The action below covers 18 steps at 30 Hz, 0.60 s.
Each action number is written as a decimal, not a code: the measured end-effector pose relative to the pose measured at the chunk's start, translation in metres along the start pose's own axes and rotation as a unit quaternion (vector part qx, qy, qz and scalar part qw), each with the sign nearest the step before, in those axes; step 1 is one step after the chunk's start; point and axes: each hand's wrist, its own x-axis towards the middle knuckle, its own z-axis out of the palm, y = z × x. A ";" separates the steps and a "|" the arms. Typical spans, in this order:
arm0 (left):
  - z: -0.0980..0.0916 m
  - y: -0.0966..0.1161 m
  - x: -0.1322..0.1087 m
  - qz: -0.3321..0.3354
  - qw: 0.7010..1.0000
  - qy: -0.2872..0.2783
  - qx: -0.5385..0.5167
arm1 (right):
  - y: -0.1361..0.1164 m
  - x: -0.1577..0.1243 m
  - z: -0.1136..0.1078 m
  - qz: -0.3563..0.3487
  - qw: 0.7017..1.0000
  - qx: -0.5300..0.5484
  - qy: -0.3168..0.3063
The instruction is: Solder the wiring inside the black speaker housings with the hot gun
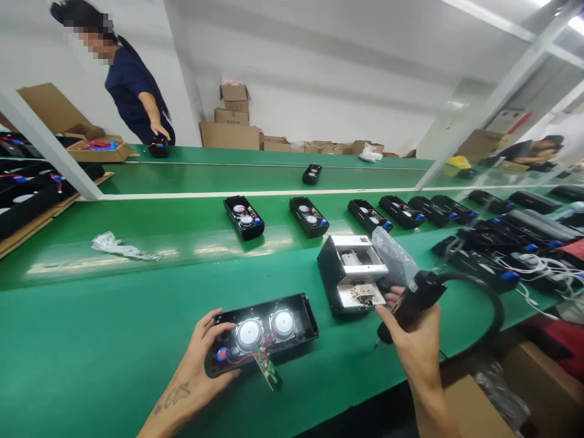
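My left hand [201, 359] grips the left end of an open black speaker housing [292, 340], thumb below and fingers over its rim. Two round speaker drivers [249, 334] sit inside it. A green circuit board [268, 369] hangs over the near edge on red wires, with a blue-wrapped part [223, 354] at the left. In my right hand [417, 340] is a black electric screwdriver [410, 307], tilted tip-down to the right of the housing, apart from it. Just behind the screwdriver stands a black and silver screw feeder [360, 267]; my fingers are close to its front corner.
Behind, several open speaker housings [309, 216] lie along the green belt [201, 228], with more piled at right beside white cables [538, 267]. Clear plastic bags [121, 245] lie at left and by the feeder. A thick black cable [495, 304] loops at right. A co-worker [137, 85] stands across the line.
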 end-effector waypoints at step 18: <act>0.017 0.048 0.002 -0.132 0.971 0.088 -0.180 | -0.093 -0.080 0.122 -0.114 0.859 0.156 -0.474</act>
